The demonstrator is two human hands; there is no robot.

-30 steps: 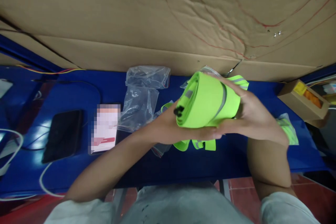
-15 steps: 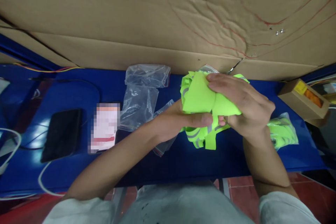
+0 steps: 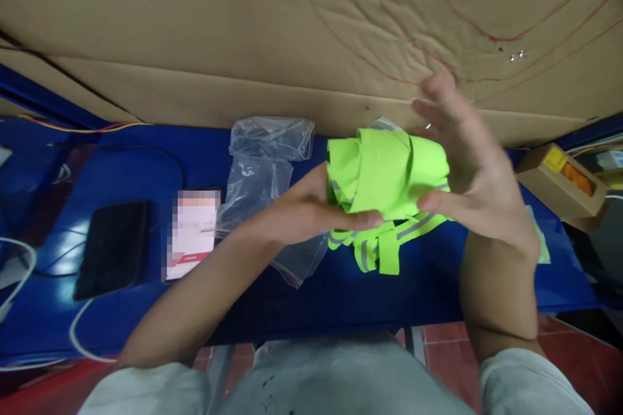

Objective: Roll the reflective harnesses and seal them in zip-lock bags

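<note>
A neon yellow-green reflective vest (image 3: 384, 168) with grey stripes is rolled into a bundle above the blue table. Beneath the bundle hang loose striped straps (image 3: 374, 249). My left hand (image 3: 335, 214) grips its left side, thumb in front and the other fingers hidden behind the cloth. At the right side, my right hand (image 3: 472, 162) has its fingers spread upward and away from the cloth, slightly blurred. Only its thumb rests against the vest's lower right edge. Clear plastic bags (image 3: 257, 181) lie left of the bundle, one partly under my left forearm.
Farther left on the blue table (image 3: 195, 311) are a lit phone (image 3: 195, 233), a black tablet-like device (image 3: 111, 249) and several cables. A cardboard box (image 3: 562, 185) stands at the right. Partly behind my right wrist lies a bagged green item (image 3: 541, 240). Cardboard panels (image 3: 219, 32) rise behind the table.
My right hand has let go of the vest's top and opened, fingers swinging up and right. The bundle now shows a rounder, tighter roll. My left hand keeps its hold.
</note>
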